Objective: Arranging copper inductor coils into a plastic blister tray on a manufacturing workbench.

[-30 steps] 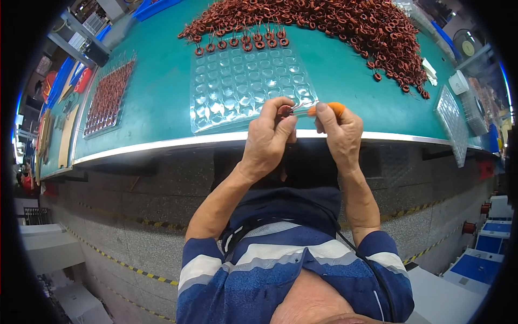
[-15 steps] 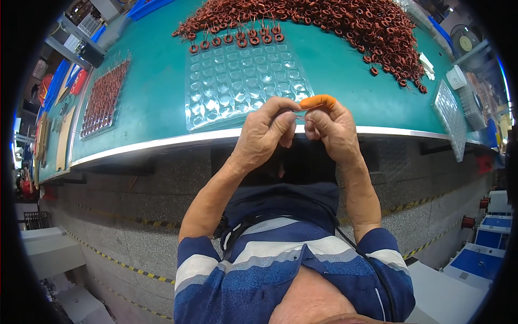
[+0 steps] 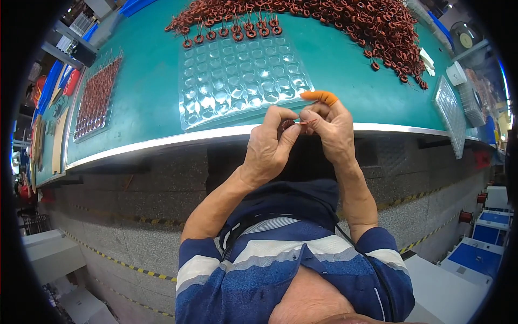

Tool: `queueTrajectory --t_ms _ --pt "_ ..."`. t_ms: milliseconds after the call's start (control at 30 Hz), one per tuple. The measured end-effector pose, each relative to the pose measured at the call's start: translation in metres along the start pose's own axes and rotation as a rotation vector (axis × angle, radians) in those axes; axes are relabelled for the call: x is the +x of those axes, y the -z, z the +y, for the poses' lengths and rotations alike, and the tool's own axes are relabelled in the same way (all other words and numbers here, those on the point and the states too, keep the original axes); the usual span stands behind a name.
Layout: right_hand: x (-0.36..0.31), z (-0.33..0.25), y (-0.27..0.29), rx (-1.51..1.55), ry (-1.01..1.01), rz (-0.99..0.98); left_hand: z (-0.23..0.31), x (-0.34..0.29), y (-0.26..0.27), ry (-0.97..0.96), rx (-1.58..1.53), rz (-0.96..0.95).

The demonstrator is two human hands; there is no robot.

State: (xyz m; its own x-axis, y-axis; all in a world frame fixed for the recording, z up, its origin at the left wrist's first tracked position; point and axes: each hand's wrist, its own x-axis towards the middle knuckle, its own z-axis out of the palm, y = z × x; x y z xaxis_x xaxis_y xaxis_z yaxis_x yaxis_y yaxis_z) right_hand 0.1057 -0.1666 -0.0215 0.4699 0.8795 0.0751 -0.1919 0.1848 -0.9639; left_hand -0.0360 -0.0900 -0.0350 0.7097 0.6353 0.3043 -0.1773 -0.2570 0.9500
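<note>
Between thumb and fingers, my left hand [image 3: 268,141] pinches a small copper-wound ring coil [image 3: 287,124] just off the table's front edge. Its thin wire leads [image 3: 305,123] run to the right, where my right hand [image 3: 335,131] grips them with the thumb against the fingers. An orange finger cover [image 3: 319,97] sits on my right index finger, which points out to the left. Beyond my hands lies a clear plastic tray [image 3: 237,81] with round pockets. Several coils [image 3: 237,35] stand in its far rows, their leads upward.
A large heap of ring coils [image 3: 345,21] covers the back of the green table [image 3: 145,92]. To the left stands a tray filled with coils [image 3: 98,100]. At the right edge are a tilted clear tray [image 3: 449,116] and a white cup [image 3: 456,75].
The coil now shows in my left fingers, with the leads drawn out toward my right hand. My right index finger has lifted off the left hand. The view has shifted slightly.
</note>
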Motion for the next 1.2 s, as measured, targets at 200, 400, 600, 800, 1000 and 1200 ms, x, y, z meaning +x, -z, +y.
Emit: queueTrajectory --t_ms 200,400,600,800,1000,1200 --pt "-0.001 0.008 0.0 -0.063 -0.039 -0.005 -0.005 -0.004 0.001 0.076 -0.195 0.021" --pt "-0.006 0.014 -0.019 -0.297 0.221 0.171 -0.011 -0.005 -0.001 0.053 -0.369 0.086" --pt "-0.001 0.014 -0.011 -0.059 0.107 0.034 -0.01 -0.003 0.004 0.138 -0.546 0.039" --pt "-0.008 0.014 -0.002 -0.031 0.078 0.167 -0.003 0.004 0.013 0.118 -0.253 0.041" --pt "-0.006 0.003 0.001 0.018 -0.076 -0.026 0.013 0.027 0.025 -0.12 0.286 -0.199" --pt "0.003 -0.011 0.014 0.177 -0.309 -0.11 0.056 0.049 0.042 -0.149 0.584 -0.584"
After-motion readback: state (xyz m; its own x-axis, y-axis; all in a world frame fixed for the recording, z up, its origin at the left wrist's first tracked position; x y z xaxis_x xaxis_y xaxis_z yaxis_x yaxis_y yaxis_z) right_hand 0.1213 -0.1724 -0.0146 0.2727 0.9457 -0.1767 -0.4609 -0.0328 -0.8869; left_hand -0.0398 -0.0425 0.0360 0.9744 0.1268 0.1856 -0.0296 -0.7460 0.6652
